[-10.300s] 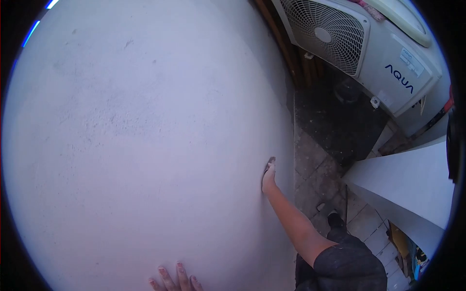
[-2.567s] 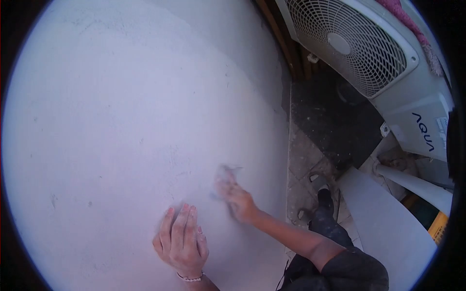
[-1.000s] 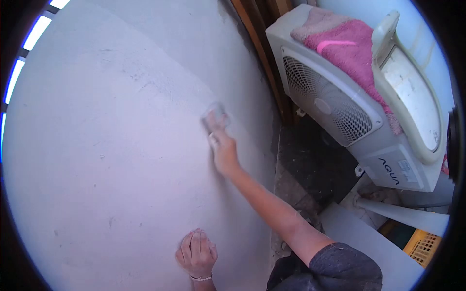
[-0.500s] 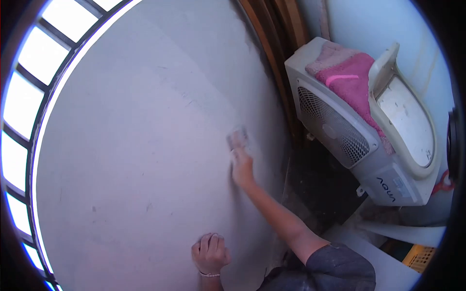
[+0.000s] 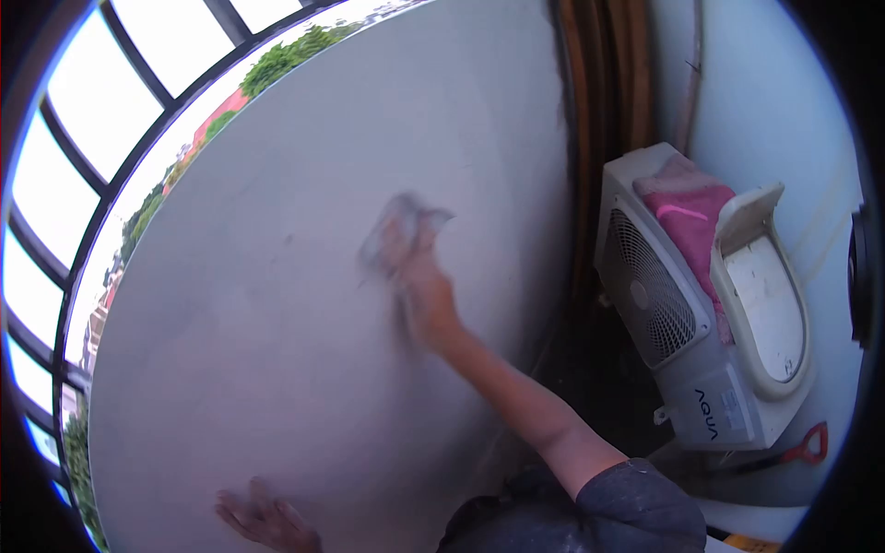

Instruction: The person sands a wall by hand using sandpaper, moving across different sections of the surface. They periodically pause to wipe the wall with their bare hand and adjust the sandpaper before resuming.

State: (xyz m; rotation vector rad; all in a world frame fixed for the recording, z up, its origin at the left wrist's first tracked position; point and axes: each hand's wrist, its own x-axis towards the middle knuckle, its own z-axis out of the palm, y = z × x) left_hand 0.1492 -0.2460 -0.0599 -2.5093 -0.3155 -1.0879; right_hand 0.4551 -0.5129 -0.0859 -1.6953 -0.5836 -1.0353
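The right hand (image 5: 422, 290) has just been brought up toward the wall's curved-looking upper edge, so a higher part of the pale wall (image 5: 230, 369) is now being worked. The thin grey sheet (image 5: 376, 241) lies beneath its fingers, between hand and wall. The fingers are kept over the sheet, but through the blur it cannot be told whether an edge is also pinched by the thumb. The left hand (image 5: 267, 521), below and to the left of the right hand, is opened, its fingers extended and slightly parted; full palm contact cannot be confirmed. In the frame from 0.5 s ago, the left hand was curled and nearer the right; the 2 hands are now set farther apart. The view has also been turned: dark window bars (image 5: 138, 60) and green foliage (image 5: 281, 63) are now seen beyond the wall edge, up and left of the right hand. To that hand's right, the outdoor unit (image 5: 678, 396) is shown lower and farther over, topped by a pink cloth (image 5: 682, 217) and a cream-framed panel (image 5: 770, 304), while a red handle (image 5: 813, 445) is more fully exposed beside it.
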